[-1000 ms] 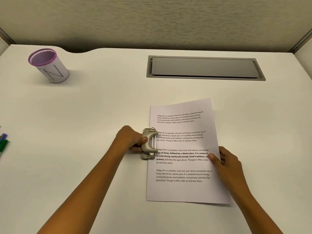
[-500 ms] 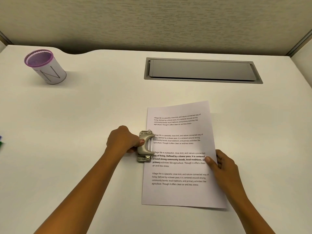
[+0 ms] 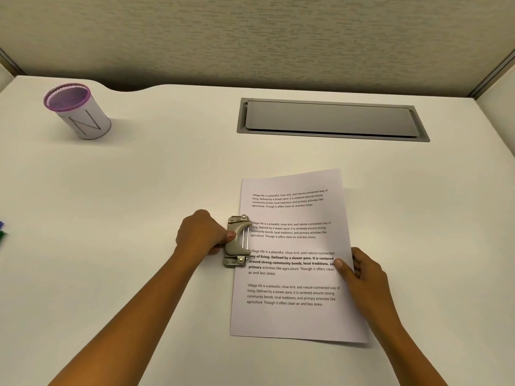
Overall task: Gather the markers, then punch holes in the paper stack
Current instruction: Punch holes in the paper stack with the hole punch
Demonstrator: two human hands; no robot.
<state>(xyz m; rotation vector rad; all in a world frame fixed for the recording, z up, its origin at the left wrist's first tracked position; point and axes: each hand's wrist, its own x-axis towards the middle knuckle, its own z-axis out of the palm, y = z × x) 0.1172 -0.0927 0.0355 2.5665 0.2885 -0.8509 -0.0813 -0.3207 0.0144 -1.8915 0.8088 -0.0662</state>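
Evidently the punching step is in hand: the left hand (image 3: 200,232) is gripping the hole punch (image 3: 237,240), fingers curled round its rear and the thumb lying on the grey lever. The punch's mouth is sitting over the left edge of the paper stack (image 3: 292,316), about midway along that edge. The right hand (image 3: 365,274) is pinching the stack's right edge, thumb on top by the printed text and fingers curled at the edge, steadying the sheets on the desk (image 3: 139,190). The lever is looking raised rather than pressed, though this angle is making that hard to confirm. By my judgement, the next move is calling for a firm downward press on the lever while the right hand is holding the sheets square. At the far left border, blue and green slivers are showing, possibly the markers (image 3: 2,232), well apart from the purple-rimmed cup (image 3: 78,112).
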